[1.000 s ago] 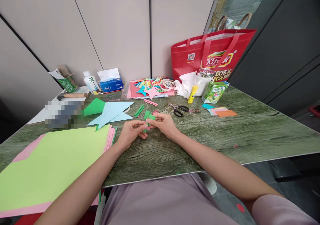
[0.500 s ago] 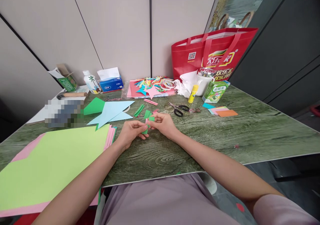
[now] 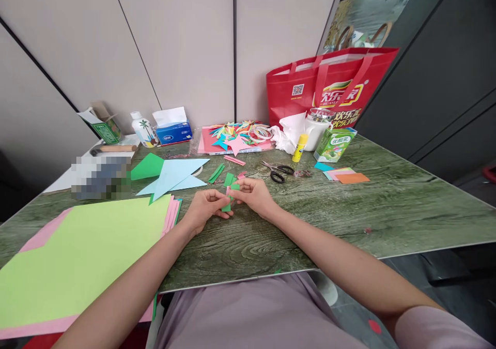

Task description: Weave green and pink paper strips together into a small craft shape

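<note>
Green paper strips (image 3: 229, 179), with a bit of pink paper among them, are held between my hands just above the table. My left hand (image 3: 207, 208) pinches the lower left part. With thumb and fingers, my right hand (image 3: 254, 196) grips the upper right part. My fingers hide how the strips are joined. Loose green strips (image 3: 216, 173) and pink strips (image 3: 234, 160) lie beyond my hands. Black-handled scissors (image 3: 278, 172) rest to the right of them, near a yellow glue stick (image 3: 299, 148) standing upright.
Large yellow-green paper sheets (image 3: 89, 256) cover the left side, below light blue cut paper (image 3: 176, 176). At the back stand a tissue box (image 3: 173, 132), a white mug (image 3: 314, 132), a green drink carton (image 3: 335, 146) and a red bag (image 3: 289, 98). Coloured paper slips (image 3: 353, 178) lie right.
The whole view has shifted slightly, so everything sits a little lower. Both hands keep their pinch on the green paper strips, with barely any movement.
</note>
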Tool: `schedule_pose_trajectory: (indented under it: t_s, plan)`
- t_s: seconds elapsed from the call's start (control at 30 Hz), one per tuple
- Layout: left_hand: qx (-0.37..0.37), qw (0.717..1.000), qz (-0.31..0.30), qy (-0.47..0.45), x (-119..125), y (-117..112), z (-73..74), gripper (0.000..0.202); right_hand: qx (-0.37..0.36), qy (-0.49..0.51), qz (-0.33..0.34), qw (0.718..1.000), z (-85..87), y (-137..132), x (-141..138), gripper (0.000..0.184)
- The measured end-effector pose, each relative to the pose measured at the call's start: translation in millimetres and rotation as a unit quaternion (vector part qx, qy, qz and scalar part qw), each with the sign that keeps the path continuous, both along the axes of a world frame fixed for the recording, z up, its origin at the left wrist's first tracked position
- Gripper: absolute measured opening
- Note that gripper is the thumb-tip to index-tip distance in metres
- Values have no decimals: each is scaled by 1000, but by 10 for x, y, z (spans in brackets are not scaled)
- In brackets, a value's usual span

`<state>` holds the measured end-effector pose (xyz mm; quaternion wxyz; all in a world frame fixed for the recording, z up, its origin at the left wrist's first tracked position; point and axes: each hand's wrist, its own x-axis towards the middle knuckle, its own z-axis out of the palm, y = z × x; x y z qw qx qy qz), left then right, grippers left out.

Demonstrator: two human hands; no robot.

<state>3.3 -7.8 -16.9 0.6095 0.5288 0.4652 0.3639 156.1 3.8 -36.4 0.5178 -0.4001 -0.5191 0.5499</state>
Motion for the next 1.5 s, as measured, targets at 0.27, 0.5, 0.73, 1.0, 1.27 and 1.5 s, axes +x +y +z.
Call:
schedule_pose_trajectory:
  t_s: [0.27,0.5,0.73,1.0,1.27,1.5]
  plan:
    - [-24,997,-78,1,-63,-1,21,29,56,-40,4,998,30,0,22,26]
    - [-27,997,-74,-19,-43,-6,7,33,36,-16,0,999,4,15,17,30]
    - [-27,996,-73,-39,-20,-15,21,31,37,-19,-16,999,-9,5,3,31]
    - [-29,995,-78,-55,-16,-5,-23,29,38,-22,-30,999,12,-46,18,29]
    - [-56,993,-67,-82,9,-26,-2,22,36,-34,-23,998,43,-82,39,26]
    - [-54,993,-68,-76,14,-38,13,22,45,-36,-13,998,45,-96,9,27]
